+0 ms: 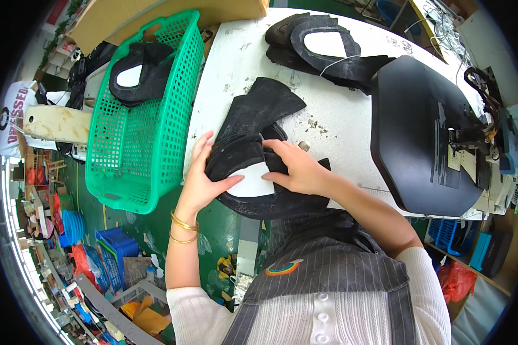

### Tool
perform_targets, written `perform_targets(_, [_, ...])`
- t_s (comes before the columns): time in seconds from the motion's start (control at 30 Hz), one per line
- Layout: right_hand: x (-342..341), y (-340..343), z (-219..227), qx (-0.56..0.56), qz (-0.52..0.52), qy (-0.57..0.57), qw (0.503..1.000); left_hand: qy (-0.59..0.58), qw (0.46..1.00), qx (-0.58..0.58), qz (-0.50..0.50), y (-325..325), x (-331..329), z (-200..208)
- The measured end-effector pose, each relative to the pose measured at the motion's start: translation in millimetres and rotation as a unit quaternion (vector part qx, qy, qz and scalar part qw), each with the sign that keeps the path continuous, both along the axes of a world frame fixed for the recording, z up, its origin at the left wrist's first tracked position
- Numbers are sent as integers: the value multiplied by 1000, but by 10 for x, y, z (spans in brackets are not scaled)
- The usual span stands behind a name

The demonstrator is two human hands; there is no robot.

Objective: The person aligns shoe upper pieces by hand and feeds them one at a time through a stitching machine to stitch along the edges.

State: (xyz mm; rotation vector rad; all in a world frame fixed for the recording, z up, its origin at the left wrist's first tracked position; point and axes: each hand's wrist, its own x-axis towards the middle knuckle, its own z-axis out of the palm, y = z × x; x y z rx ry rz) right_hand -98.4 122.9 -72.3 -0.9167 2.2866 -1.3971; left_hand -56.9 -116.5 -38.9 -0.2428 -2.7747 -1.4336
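Observation:
A stack of black shoe uppers (pixel 244 204) with a white patch in the middle lies at the near edge of the white table, partly over my lap. My left hand (pixel 198 178) is wrapped round its left side, thumb on top by the white patch. From the right, my right hand (pixel 296 167) grips the stack, its thumb near the patch and its fingers over the upper edge. Just beyond my hands, another black piece (pixel 262 103) spreads flat on the table and touches the stack. The undersides of the held pieces are hidden.
A green plastic basket (pixel 175 109) at the left holds more black uppers (pixel 141 77). At the back of the white table (pixel 339 129) lies a tied black bundle (pixel 328 49). A sewing machine (pixel 472 144) with a black table plate (pixel 411 138) stands right.

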Motion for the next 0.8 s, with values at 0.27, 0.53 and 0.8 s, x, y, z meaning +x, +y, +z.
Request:
perform_targets(0.27, [-191, -107, 31, 45, -257, -107, 960, -231, 943, 201, 133, 182, -349, -118])
perform_targets(0.53, [-147, 37, 186, -145, -75, -326, 931, -231, 936, 265, 20, 388, 113, 98])
perform_targets(0.8, [-112, -252, 1055, -264, -123, -84, 953, -37, 964, 232, 124, -309, 245, 1289])
